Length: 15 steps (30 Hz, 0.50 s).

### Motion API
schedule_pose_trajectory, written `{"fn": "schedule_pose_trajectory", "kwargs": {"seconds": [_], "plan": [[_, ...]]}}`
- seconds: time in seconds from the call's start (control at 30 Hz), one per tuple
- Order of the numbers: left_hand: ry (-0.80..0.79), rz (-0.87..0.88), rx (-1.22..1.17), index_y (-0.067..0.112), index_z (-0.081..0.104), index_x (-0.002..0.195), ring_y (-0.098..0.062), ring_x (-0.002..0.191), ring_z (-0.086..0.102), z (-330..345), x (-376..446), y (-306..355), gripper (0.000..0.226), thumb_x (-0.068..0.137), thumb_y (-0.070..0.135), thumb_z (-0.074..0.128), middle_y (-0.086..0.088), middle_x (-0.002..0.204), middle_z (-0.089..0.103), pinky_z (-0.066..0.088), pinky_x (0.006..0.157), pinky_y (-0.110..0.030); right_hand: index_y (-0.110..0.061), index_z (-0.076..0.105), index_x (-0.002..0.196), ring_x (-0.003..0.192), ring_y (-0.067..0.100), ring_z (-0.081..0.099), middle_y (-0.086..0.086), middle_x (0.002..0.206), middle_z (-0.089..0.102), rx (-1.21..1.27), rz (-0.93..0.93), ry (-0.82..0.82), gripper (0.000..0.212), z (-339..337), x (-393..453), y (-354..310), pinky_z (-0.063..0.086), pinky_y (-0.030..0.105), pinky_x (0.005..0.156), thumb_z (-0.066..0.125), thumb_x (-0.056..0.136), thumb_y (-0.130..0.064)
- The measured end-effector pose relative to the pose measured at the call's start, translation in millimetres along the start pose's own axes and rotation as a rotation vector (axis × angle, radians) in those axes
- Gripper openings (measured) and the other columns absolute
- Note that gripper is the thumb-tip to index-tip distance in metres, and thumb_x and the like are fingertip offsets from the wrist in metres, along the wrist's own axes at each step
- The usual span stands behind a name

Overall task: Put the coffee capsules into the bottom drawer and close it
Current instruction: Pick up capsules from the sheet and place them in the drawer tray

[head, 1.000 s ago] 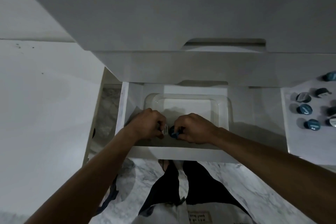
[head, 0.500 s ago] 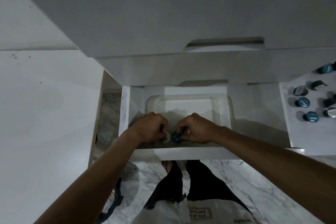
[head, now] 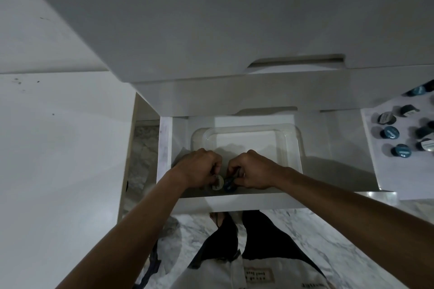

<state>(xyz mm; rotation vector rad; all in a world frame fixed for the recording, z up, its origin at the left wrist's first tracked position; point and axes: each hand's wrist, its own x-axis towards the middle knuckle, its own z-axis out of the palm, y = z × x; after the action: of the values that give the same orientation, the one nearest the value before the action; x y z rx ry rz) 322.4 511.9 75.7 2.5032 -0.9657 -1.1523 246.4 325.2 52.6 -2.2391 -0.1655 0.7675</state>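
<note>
Head view: left hand grip curled on pale capsule; right hand grip pinches blue capsule.

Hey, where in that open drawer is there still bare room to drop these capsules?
The far half of the clear tray, beyond both hands, shows bare floor. The strip of drawer right of the tray also looks open. It is crowded at the near edge, where the left hand and right hand hold the white capsule and blue capsule.
</note>
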Motion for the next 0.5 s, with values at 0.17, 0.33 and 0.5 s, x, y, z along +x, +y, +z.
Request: {"fn": "schedule_pose_trajectory", "kwargs": {"seconds": [0.17, 0.33, 0.5], "plan": [[0.065, 0.002, 0.002, 0.03, 0.055, 0.085, -0.017, 0.087, 0.06, -4, -2, -1, 0.022, 0.076, 0.033, 0.075, 0.005, 0.094, 0.063, 0.053, 0.079, -0.036, -0.02, 0.07, 0.104, 0.077, -0.004, 0.058, -0.014, 0.09, 0.062, 0.056, 0.07, 0.121, 0.029, -7, -9, 1, 0.044, 0.007, 0.07, 0.08, 0.076, -0.021], [0.166, 0.023, -0.058, 0.032, 0.059, 0.106, -0.012, 0.091, 0.06, -18, -2, 6, 0.035, 0.077, 0.043, 0.075, 0.008, 0.107, 0.065, 0.054, 0.083, -0.037, -0.022, 0.067, 0.115, 0.083, 0.005, 0.066, -0.004, 0.101, 0.068, 0.273, 0.142, 0.379, 0.044, -16, -22, -3, 0.053, 0.017, 0.075, 0.083, 0.074, -0.024], [0.294, 0.066, -0.139, 0.024, 0.061, 0.12, -0.012, 0.091, 0.064, -31, -6, 31, 0.051, 0.077, 0.043, 0.078, 0.002, 0.112, 0.068, 0.055, 0.085, -0.035, -0.022, 0.064, 0.122, 0.086, 0.001, 0.066, -0.006, 0.103, 0.069, 0.408, 0.123, 0.609, 0.056, -28, -44, -12, 0.05, 0.01, 0.08, 0.086, 0.071, -0.029]]}}
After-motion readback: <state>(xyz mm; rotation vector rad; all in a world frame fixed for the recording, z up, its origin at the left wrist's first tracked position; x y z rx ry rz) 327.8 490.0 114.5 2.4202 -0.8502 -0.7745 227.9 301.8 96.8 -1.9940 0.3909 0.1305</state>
